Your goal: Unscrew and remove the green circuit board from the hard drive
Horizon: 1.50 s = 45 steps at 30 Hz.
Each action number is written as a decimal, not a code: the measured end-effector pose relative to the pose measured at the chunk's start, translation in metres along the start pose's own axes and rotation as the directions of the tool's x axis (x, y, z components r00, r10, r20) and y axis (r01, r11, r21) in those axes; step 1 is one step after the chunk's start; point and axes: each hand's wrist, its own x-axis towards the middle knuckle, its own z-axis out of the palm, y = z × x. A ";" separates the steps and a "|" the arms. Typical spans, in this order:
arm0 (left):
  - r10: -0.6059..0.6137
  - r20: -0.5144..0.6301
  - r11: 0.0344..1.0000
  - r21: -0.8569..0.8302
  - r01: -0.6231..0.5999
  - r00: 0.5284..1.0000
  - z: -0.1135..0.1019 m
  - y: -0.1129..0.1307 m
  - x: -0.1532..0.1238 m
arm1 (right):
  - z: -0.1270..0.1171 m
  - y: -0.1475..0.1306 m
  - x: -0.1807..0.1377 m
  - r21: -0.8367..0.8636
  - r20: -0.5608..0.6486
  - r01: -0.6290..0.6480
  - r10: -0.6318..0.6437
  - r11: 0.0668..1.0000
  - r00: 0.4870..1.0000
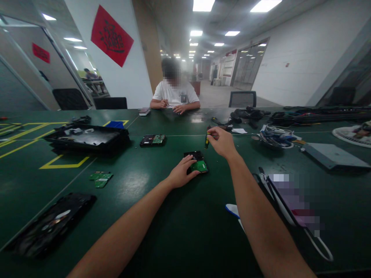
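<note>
A hard drive (199, 166) with a green circuit board lies on the green table in front of me. My left hand (182, 172) steadies it, fingers across its left side and thumb along the near edge. Above and to the right of the drive, my right hand (222, 141) pinches a small yellow-and-black screwdriver (206, 140), which points downward. The screwdriver's tip is too small to make out, but it appears apart from the drive. A second hard drive (152, 140) with its board showing lies further back, to the left.
Green circuit boards (101, 179), a dark drive-like casing (53, 224) and a black tray (87, 137) are on the left. Rightward lie a cable bundle (276, 137), a grey flat box (336, 156) and a pouch (292, 197). Another person (175, 94) sits opposite, hands on the table.
</note>
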 end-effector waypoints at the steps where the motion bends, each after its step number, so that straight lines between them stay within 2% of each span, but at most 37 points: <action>1: 0.004 0.000 1.000 0.001 -0.004 1.000 0.000 0.000 0.000 | 0.000 0.000 0.000 0.006 0.001 -0.007 0.007 1.000 1.000; 10: 0.009 -0.002 1.000 -0.004 -0.009 1.000 0.000 0.001 0.000 | 0.001 0.003 0.001 -0.003 0.014 0.024 -0.024 1.000 1.000; 17: 0.002 0.002 1.000 -0.010 -0.002 1.000 -0.002 0.002 0.000 | 0.001 -0.001 -0.001 0.035 0.030 -0.039 0.038 0.999 0.999; 23: -0.005 0.002 1.000 -0.016 0.005 1.000 -0.001 0.001 0.001 | 0.000 0.002 0.001 0.009 0.044 0.019 -0.020 1.000 0.999; 30: -0.003 0.011 1.000 -0.015 0.003 1.000 -0.002 0.003 0.000 | -0.001 -0.002 -0.001 0.044 0.023 -0.007 0.006 0.999 1.000; 45: -0.014 0.010 1.000 -0.016 0.014 1.000 -0.003 0.003 0.000 | -0.001 -0.003 -0.001 -0.003 0.020 -0.011 0.011 1.000 1.000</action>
